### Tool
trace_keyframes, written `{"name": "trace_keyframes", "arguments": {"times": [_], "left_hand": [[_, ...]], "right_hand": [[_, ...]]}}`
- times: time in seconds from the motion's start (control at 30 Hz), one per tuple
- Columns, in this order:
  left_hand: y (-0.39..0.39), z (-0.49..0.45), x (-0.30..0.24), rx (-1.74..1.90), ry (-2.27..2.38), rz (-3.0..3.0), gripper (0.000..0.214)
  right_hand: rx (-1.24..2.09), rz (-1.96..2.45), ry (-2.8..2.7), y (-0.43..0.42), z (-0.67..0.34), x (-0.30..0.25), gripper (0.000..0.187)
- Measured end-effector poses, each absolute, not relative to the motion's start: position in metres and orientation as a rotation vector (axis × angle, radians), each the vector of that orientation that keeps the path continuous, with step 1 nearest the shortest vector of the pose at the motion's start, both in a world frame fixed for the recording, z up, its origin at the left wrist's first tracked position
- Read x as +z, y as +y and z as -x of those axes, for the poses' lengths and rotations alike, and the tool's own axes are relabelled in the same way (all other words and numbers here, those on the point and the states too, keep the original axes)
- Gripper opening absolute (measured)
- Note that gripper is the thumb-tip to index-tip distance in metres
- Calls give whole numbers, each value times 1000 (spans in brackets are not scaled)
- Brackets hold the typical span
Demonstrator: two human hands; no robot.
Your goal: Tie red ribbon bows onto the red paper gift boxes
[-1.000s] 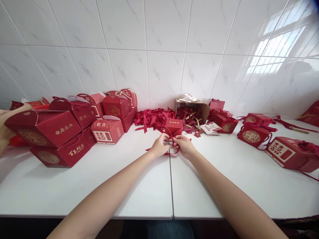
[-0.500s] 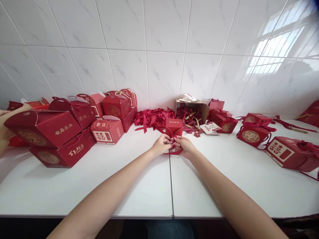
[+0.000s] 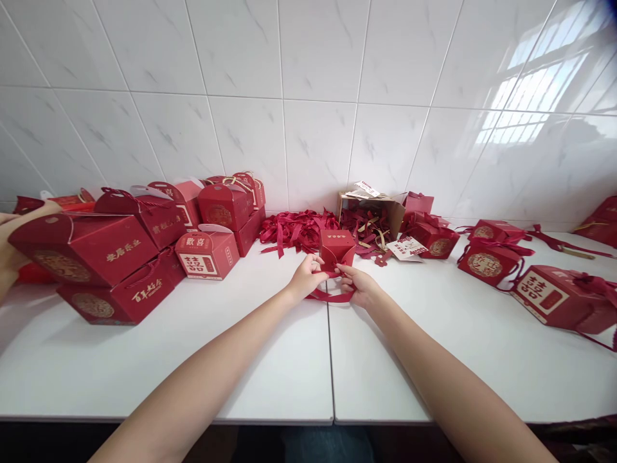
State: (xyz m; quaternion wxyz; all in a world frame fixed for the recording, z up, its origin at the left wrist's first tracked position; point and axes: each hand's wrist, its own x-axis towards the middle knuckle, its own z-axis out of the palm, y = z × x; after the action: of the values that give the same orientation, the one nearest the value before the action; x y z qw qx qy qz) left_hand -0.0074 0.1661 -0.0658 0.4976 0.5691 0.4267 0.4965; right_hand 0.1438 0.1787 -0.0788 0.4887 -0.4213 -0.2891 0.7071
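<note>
A small red gift box [image 3: 337, 247] stands on the white table [image 3: 270, 347] in the middle, near the wall. A red ribbon [image 3: 332, 297] loops out from its front onto the table. My left hand [image 3: 304, 278] and my right hand [image 3: 357, 283] meet just in front of the box, fingers pinched on the ribbon. Both hands touch the box's front face.
Stacked red gift boxes [image 3: 120, 254] fill the left side, and another person's hand [image 3: 9, 257] holds the nearest one. A heap of red ribbons [image 3: 294, 229] and an open cardboard box [image 3: 371, 215] lie by the wall. More red boxes [image 3: 554, 292] sit at the right.
My hands have crept closer to the box and the ribbon loop has tightened. The left hand has lifted slightly toward the box's front.
</note>
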Motion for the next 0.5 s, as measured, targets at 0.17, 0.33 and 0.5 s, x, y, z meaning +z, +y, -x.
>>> {"name": "trace_keyframes", "arguments": {"times": [0.17,0.33,0.5], "left_hand": [[165,13,-54,1271,954,-1271,26],[166,14,-48,1363,841,-1131,23],[173,17,-48,1497,775,-1020,23]], "right_hand": [[1689,1016,-694,179,-144,-79,17],[1706,982,-733,173,-141,-73,14],[1722,972,-799,164,-137,-67,16]]}}
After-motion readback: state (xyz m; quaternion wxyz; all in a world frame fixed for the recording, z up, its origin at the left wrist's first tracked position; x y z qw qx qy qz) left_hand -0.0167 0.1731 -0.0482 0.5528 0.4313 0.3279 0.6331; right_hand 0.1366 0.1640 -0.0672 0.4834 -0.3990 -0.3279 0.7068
